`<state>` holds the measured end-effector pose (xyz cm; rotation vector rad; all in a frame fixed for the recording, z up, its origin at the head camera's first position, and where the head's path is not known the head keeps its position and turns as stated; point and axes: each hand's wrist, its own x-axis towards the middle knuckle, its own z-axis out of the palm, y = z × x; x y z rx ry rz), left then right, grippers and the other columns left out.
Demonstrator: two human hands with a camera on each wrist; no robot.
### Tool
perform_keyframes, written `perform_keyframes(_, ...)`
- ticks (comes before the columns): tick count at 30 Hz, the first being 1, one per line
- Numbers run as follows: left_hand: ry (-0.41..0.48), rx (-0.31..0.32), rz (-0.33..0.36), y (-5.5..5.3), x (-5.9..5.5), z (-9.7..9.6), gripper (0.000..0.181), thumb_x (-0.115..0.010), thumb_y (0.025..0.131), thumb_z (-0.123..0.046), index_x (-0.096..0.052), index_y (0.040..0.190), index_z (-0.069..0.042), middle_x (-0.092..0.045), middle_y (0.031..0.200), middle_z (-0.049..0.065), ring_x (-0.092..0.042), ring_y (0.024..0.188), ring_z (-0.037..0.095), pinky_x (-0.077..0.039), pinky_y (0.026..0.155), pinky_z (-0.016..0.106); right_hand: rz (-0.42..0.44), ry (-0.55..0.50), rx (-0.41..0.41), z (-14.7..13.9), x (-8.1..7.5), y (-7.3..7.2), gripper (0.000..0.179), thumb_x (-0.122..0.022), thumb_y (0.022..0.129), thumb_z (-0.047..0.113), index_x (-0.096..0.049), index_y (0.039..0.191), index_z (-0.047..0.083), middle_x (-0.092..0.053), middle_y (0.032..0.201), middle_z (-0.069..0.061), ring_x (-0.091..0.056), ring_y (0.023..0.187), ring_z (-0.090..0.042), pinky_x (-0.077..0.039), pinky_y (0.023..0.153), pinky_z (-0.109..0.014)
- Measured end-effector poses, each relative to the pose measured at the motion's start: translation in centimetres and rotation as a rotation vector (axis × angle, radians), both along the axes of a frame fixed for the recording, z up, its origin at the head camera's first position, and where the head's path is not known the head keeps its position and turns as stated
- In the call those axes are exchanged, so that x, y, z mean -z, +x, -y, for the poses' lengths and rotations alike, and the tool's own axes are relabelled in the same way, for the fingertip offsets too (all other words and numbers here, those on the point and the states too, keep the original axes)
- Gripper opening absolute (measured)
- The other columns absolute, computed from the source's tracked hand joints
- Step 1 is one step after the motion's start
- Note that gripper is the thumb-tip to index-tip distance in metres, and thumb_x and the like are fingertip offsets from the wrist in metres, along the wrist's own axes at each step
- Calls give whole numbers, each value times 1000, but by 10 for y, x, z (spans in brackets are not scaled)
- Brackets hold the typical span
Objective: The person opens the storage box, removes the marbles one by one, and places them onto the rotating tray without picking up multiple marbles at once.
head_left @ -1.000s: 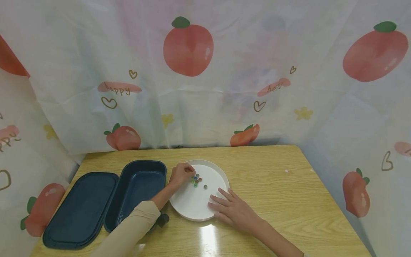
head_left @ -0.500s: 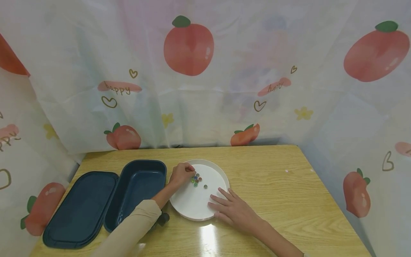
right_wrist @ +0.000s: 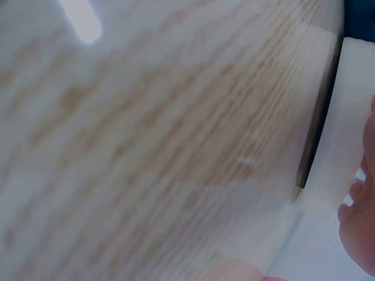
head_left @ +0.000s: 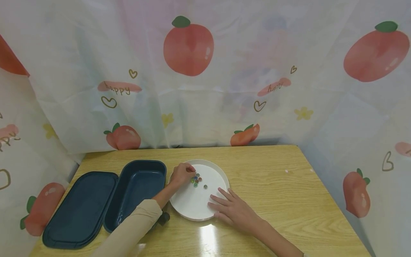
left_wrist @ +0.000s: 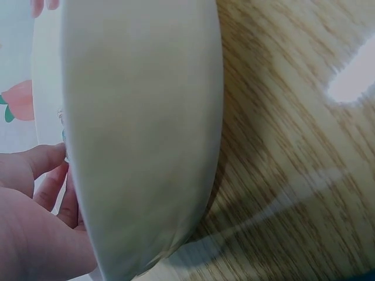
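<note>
A round white tray point(head_left: 189, 207) with a low rim sits on the table, and several small glass marbles point(head_left: 196, 181) cluster on it, mostly left of its middle. One greenish marble point(head_left: 205, 186) lies apart from them. My left hand point(head_left: 183, 174) reaches over the tray's left side, thumb and fingertips pinching a marble at the cluster's edge. In the left wrist view the tray wall point(left_wrist: 140, 129) partly hides the fingertips point(left_wrist: 55, 153) and marbles. My right hand point(head_left: 236, 212) rests with spread, straight fingers over the tray's right front rim.
Left of the tray stands a deep dark-blue rectangular container point(head_left: 141, 184), with a matching flat lid point(head_left: 80, 210) beside it. My left forearm crosses over the container. The wooden table point(head_left: 273, 185) ends at a printed cloth point(head_left: 205, 107) behind.
</note>
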<state>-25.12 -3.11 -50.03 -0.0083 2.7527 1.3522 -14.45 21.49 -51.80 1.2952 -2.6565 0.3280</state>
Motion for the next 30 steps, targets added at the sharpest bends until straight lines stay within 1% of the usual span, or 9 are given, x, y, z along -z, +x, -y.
perform_keyframes(3, 2, 3, -2, 0, -1, -1, 4, -77, 85, -6, -74, 85, -4, -67, 75, 0, -59, 74, 15, -50, 70, 31, 12, -4, 4, -1, -1, 0, 39, -52, 105, 37, -62, 139, 23, -51, 147, 2, -35, 143, -32, -29, 111, -58)
perform_keyframes(8, 2, 6, -1, 0, -1, -1, 4, -77, 85, -7, -74, 84, -5, -67, 76, 0, -60, 74, 15, -50, 71, 32, 6, -5, 1, -1, -2, 0, 38, -51, 105, 36, -63, 138, 22, -52, 147, 2, -36, 142, -32, -29, 110, -58)
perform_keyframes(17, 17, 7, 2, -3, 0, 2, 4, -77, 86, -8, -75, 87, -5, -68, 79, 1, -61, 78, 16, -51, 73, 33, 8, 6, 5, 1, -2, -2, 38, -51, 105, 37, -63, 138, 22, -52, 147, 2, -35, 143, -32, -29, 111, -58)
perform_keyframes(22, 69, -15, -1, -2, -7, 5, 5, -76, 87, -5, -75, 92, -3, -70, 85, 5, -63, 81, 19, -53, 74, 32, 5, 7, 8, 0, -1, -2, 38, -51, 105, 37, -63, 138, 23, -52, 147, 2, -35, 143, -31, -29, 111, -57)
perform_keyframes(26, 94, -16, -13, 0, -13, 7, 13, -76, 88, -7, -76, 100, -1, -71, 89, 6, -63, 84, 20, -54, 73, 31, 3, 17, 13, -1, -1, -3, 39, -49, 105, 40, -62, 139, 24, -51, 148, 3, -34, 144, -30, -29, 111, -56)
perform_keyframes(30, 121, -21, -11, 3, -23, 9, 21, -75, 89, -10, -75, 109, -2, -70, 93, 6, -63, 88, 21, -54, 73, 30, -11, 24, 10, -2, -4, -4, 41, -49, 105, 40, -60, 141, 22, -50, 149, 2, -33, 144, -32, -29, 111, -57)
